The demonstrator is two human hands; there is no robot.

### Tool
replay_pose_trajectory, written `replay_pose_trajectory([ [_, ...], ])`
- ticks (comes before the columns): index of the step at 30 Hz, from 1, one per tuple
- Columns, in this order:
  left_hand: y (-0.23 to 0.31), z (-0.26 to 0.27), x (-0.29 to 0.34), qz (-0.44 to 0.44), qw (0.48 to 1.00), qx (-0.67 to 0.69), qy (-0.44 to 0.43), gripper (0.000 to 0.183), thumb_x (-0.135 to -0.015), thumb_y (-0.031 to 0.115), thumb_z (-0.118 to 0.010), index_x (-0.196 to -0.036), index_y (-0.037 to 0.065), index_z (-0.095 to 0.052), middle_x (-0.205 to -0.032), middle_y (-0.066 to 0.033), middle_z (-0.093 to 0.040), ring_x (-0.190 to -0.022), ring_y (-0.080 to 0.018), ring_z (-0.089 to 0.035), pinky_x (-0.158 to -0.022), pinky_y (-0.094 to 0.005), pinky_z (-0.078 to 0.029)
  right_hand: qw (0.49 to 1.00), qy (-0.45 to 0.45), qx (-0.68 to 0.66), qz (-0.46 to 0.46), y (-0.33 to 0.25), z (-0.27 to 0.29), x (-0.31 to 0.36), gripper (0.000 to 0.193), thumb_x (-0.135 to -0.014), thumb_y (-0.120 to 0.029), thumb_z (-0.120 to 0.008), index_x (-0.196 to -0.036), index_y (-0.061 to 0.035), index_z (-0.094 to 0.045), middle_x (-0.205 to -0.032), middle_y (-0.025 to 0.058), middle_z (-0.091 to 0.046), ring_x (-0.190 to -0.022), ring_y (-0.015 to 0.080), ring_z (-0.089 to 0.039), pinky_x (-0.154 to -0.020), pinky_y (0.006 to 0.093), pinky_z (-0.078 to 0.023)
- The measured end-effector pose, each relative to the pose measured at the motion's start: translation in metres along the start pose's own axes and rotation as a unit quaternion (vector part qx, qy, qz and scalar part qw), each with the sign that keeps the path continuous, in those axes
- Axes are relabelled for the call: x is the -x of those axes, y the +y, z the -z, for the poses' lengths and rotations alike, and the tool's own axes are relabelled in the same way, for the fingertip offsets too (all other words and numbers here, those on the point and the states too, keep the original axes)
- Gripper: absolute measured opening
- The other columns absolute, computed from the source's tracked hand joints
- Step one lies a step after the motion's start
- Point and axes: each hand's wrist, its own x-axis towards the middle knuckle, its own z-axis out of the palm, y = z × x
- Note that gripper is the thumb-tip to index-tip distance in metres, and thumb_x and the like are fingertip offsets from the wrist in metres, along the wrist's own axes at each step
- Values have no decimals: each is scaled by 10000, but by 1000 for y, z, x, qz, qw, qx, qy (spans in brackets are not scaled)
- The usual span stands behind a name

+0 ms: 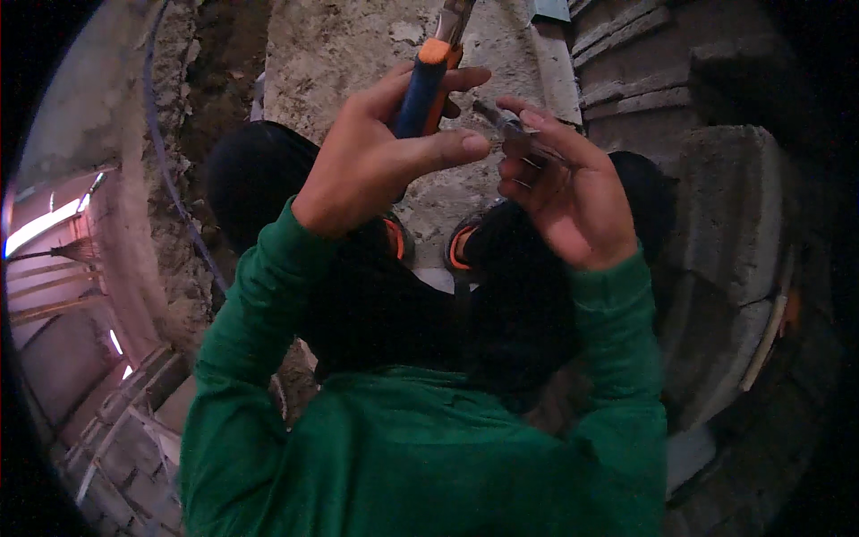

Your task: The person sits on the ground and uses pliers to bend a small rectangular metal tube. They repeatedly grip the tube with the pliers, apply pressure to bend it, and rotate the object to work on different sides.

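Pliers with blue and orange handles [420, 103] rest in my left hand [362, 157], their metal end pointing up and away past the top of the view. The fingers wrap behind the handles while the thumb stretches out to the right. Facing it, my right hand [586, 201] holds a small grey metal piece [514, 136] between its thumb and fingers. The piece's narrow tip points toward my left hand, with a small gap between them. Its exact kind is too dim and blurred to make out.
Below my hands are my knees in dark trousers and shoes with orange trim [458, 248] on a rough concrete slab [331, 54]. Stacked grey blocks [729, 206] stand at the right. A cable [157, 134] runs down the left side, near wooden pieces [116, 421].
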Motion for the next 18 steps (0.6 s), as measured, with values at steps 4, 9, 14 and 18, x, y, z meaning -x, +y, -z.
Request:
replay_pose_trajectory([
  [4,-9,5,0,-102,995,-3,-9,450,-794,150,-885,-1204,46,-731,-1236,-72,-618,-1149,-198,-633,-993,-351,-511,999,-23,29,17,-1,-14,4,423,-1029,-344,-611,-1361,-83,-604,-1018,91,-720,-883,225,-718,-808,363,-573],
  [9,-1,6,6,-121,992,-9,19,333,-797,75,-870,-1106,41,-750,-1223,-61,-605,-1151,-196,-631,-990,-361,-519,991,-127,32,36,-22,-10,11,525,-1056,-477,-543,-1371,-59,-584,-1102,125,-687,-961,231,-706,-845,386,-573],
  [14,3,6,9,-97,991,94,16,328,-803,50,-867,-1109,39,-750,-1237,-63,-612,-1139,-179,-628,-989,-356,-525,873,-77,281,390,-3,-4,5,530,-988,-374,-700,-1386,-44,-581,-1233,123,-653,-1090,232,-670,-948,372,-538],
  [18,0,10,11,-128,982,135,-16,327,-819,46,-854,-1129,42,-750,-1308,-80,-608,-1180,-194,-616,-1025,-372,-514,815,-128,362,434,-10,-13,3,454,-869,-101,-827,-1283,-31,-656,-1224,107,-667,-1143,247,-653,-992,366,-505],
])
